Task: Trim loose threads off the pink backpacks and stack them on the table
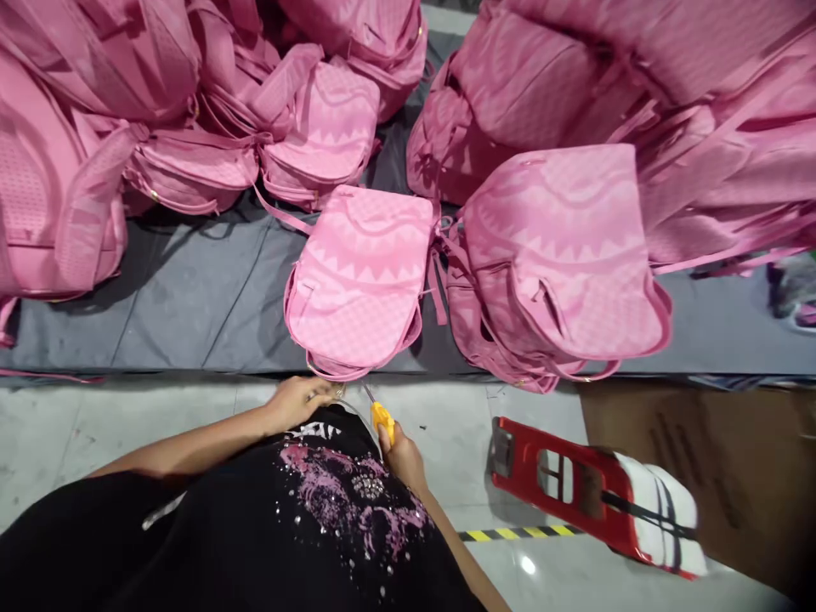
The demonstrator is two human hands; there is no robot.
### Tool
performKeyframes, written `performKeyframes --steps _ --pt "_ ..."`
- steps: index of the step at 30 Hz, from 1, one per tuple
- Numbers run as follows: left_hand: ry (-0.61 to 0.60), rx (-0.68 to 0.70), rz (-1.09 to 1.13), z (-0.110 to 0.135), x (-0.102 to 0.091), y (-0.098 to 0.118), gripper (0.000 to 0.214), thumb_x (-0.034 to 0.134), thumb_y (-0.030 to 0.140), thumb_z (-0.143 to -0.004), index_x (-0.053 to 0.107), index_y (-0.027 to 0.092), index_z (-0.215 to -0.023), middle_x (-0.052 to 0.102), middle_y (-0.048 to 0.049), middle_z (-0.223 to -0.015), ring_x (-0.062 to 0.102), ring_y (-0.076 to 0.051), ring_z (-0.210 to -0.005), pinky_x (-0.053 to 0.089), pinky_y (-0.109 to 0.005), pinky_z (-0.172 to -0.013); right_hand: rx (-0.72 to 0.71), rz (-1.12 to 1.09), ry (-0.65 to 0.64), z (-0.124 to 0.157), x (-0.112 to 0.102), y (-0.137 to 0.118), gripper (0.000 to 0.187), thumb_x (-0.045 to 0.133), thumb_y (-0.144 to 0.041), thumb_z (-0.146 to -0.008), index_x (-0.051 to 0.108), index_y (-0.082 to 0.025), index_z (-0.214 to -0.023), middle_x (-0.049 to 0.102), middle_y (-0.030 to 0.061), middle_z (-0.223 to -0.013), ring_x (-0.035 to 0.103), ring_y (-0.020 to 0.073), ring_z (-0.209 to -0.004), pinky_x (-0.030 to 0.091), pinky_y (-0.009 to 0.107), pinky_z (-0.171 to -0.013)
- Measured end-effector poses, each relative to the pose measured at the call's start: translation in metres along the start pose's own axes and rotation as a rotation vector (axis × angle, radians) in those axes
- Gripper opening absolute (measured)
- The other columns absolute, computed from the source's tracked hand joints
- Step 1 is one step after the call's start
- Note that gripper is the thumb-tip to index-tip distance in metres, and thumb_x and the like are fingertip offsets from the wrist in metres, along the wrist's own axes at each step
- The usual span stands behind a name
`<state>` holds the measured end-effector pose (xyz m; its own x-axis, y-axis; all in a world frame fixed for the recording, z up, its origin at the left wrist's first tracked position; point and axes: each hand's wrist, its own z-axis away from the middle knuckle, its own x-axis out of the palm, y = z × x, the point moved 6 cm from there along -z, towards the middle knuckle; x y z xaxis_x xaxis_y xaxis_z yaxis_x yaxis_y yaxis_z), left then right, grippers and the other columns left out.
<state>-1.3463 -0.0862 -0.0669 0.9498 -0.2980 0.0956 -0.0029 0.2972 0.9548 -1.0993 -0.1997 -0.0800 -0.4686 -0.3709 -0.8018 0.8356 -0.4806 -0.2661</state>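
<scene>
My right hand [403, 455] is closed round a yellow-handled tool [382, 420] with a thin metal shaft, its tip pointing up toward the table edge. Just left of it, the fingers of my left hand [301, 403] are bent together in a pinch; a small gold-coloured bit shows at the fingertips, too small to name. Both hands are close to my body, below the front edge of the table. Directly beyond them lies a small pink backpack [363, 272] with a zigzag pattern, its lower end at that edge.
A larger pink backpack [567, 246] sits to the right on the grey-covered table [191, 297]. Several more pink backpacks are piled behind and to the left. On the floor at right are a red-and-white object [574, 493], a brown cardboard sheet [720, 459] and yellow-black tape [519, 534].
</scene>
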Motion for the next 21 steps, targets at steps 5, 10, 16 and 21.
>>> performKeyframes --steps 5,10,16,21 --pt "-0.232 0.318 -0.544 -0.040 -0.013 0.037 0.071 0.073 0.009 -0.058 0.071 0.024 -0.127 0.045 -0.0103 -0.158 0.022 -0.037 -0.155 0.002 -0.055 -0.127 0.059 -0.030 0.000 0.016 0.004 0.032 0.033 0.044 -0.042 -0.100 0.066 -0.021 -0.111 0.073 0.0069 -0.074 0.070 0.0238 -0.069 0.039 0.027 -0.059" --pt "-0.069 0.336 -0.513 -0.112 -0.004 0.084 0.044 0.062 0.010 -0.067 0.080 0.021 -0.105 0.076 -0.0124 -0.112 0.064 -0.035 -0.118 0.036 -0.048 -0.113 0.041 -0.149 0.106 0.040 -0.009 0.046 0.055 0.025 -0.054 -0.100 0.061 -0.015 -0.115 0.073 0.0118 -0.080 0.071 0.0259 -0.073 0.046 0.030 -0.063" --pt "0.191 0.468 -0.758 -0.126 0.004 0.180 0.019 0.061 0.023 -0.080 0.079 0.020 -0.087 0.071 -0.0027 -0.069 0.066 -0.020 -0.071 0.043 -0.027 -0.071 -0.133 -0.667 0.388 0.036 -0.035 0.005 0.066 0.025 -0.076 -0.093 0.057 -0.018 -0.096 0.055 -0.0015 -0.049 0.054 0.0184 -0.042 0.045 0.030 -0.049" --pt "0.144 0.556 -0.976 -0.115 0.026 0.192 0.020 0.057 0.021 -0.083 0.077 0.021 -0.087 0.074 -0.0024 -0.071 0.067 -0.017 -0.067 0.040 -0.025 -0.060 -0.140 -0.697 0.375 0.001 -0.060 -0.030 0.060 0.035 -0.071 -0.096 0.061 -0.018 -0.096 0.058 -0.0017 -0.054 0.057 0.0178 -0.046 0.047 0.030 -0.051"
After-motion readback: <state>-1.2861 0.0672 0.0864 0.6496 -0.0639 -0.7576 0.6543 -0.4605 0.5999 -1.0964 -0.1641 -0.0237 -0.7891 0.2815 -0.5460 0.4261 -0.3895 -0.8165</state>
